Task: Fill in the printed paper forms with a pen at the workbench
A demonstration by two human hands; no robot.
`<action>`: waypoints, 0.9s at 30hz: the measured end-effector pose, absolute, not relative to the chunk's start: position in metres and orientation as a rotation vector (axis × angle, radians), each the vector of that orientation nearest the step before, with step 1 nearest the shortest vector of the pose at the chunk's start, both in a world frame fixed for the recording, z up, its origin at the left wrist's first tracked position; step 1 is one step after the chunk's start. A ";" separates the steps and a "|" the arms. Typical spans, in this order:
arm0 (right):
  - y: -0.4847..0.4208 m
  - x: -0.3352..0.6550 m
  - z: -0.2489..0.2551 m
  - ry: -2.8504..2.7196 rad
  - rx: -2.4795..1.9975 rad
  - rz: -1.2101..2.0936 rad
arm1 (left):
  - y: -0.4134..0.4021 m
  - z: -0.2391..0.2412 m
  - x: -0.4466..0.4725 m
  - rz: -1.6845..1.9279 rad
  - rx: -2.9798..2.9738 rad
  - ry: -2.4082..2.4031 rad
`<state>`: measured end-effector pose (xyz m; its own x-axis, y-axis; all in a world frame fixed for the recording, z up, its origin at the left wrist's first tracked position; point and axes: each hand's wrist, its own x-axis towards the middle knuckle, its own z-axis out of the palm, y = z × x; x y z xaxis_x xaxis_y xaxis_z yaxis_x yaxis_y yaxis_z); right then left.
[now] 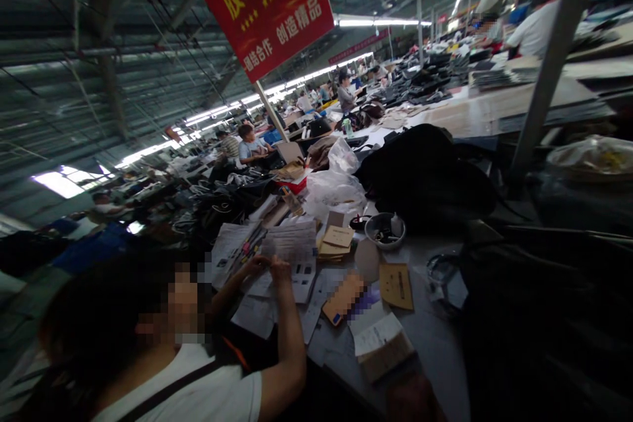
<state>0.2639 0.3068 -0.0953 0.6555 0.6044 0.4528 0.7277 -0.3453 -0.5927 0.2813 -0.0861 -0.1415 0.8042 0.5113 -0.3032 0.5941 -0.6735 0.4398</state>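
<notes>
Notepad (378, 336) lies open, its paper block thick, rectangular.

A grey table (438, 343), lower centre of the frame — on it lie papers (254, 318), an open booklet (376, 335), a bowl (388, 246).

Tilted red rectangular sign (271, 13) carries yellow 胶水组 (top cropped), yellow stars, then white 结合作 创造精品, its leading character unclear. Print on distant red banner (359, 47), tan paper-covered booklet (395, 287) and open white-paged booklet (380, 337): too small or blurred to read.
</notes>
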 end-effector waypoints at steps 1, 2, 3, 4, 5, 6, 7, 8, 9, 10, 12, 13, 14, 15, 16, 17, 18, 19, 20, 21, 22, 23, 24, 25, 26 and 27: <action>0.318 0.258 -0.098 -1.103 -2.031 -0.185 | -0.086 -0.141 0.280 -0.201 2.461 0.827; 0.327 0.254 -0.102 -1.160 -2.003 -0.174 | -0.087 -0.141 0.279 -0.191 2.463 0.837; 0.333 0.252 -0.107 -1.200 -1.983 -0.161 | -0.088 -0.141 0.278 -0.180 2.466 0.849; 0.338 0.250 -0.113 -1.224 -1.971 -0.149 | -0.088 -0.141 0.278 -0.169 2.469 0.863; 0.342 0.250 -0.119 -1.243 -1.960 -0.138 | -0.089 -0.142 0.277 -0.158 2.472 0.875; 0.345 0.249 -0.125 -1.259 -1.951 -0.129 | -0.090 -0.143 0.276 -0.147 2.474 0.887; 0.347 0.249 -0.130 -1.274 -1.941 -0.122 | -0.090 -0.143 0.276 -0.137 2.477 0.895; 0.348 0.248 -0.133 -1.287 -1.932 -0.119 | -0.090 -0.144 0.276 -0.129 2.478 0.899; 0.349 0.248 -0.136 -1.299 -1.925 -0.119 | -0.090 -0.145 0.277 -0.123 2.479 0.899; 0.350 0.248 -0.138 -1.307 -1.922 -0.122 | -0.090 -0.145 0.277 -0.119 2.480 0.895; 0.350 0.248 -0.140 -1.313 -1.926 -0.132 | -0.088 -0.146 0.277 -0.116 2.480 0.880; 0.350 0.248 -0.141 -1.310 -1.934 -0.138 | -0.087 -0.146 0.277 -0.117 2.480 0.871; 0.350 0.248 -0.142 -1.306 -1.943 -0.144 | -0.087 -0.146 0.277 -0.119 2.480 0.863; 0.350 0.249 -0.143 -1.300 -1.953 -0.149 | -0.087 -0.145 0.277 -0.121 2.481 0.858; 0.351 0.249 -0.144 -1.295 -1.962 -0.155 | -0.087 -0.144 0.277 -0.123 2.482 0.856; 0.352 0.249 -0.145 -1.289 -1.969 -0.161 | -0.087 -0.142 0.277 -0.125 2.485 0.856; 0.353 0.249 -0.146 -1.284 -1.975 -0.167 | -0.088 -0.140 0.277 -0.123 2.488 0.860; 0.355 0.248 -0.148 -1.279 -1.979 -0.175 | -0.089 -0.137 0.278 -0.119 2.492 0.869; 0.357 0.248 -0.150 -1.273 -1.982 -0.184 | -0.090 -0.134 0.279 -0.112 2.496 0.881; 0.360 0.247 -0.152 -1.268 -1.984 -0.194 | -0.090 -0.130 0.279 -0.101 2.502 0.901; 0.362 0.246 -0.155 -1.263 -1.984 -0.205 | -0.089 -0.125 0.280 -0.086 2.507 0.926; 0.365 0.245 -0.157 -1.259 -1.984 -0.218 | -0.085 -0.121 0.279 -0.068 2.513 0.957; 0.367 0.244 -0.160 -1.255 -1.982 -0.232 | -0.079 -0.116 0.277 -0.048 2.518 0.994; 0.369 0.244 -0.163 -1.251 -1.979 -0.248 | -0.069 -0.111 0.273 -0.028 2.521 1.033; 0.371 0.243 -0.166 -1.248 -1.975 -0.263 | -0.055 -0.105 0.267 -0.008 2.523 1.073; 0.373 0.243 -0.169 -1.245 -1.970 -0.278 | -0.037 -0.097 0.259 0.009 2.524 1.112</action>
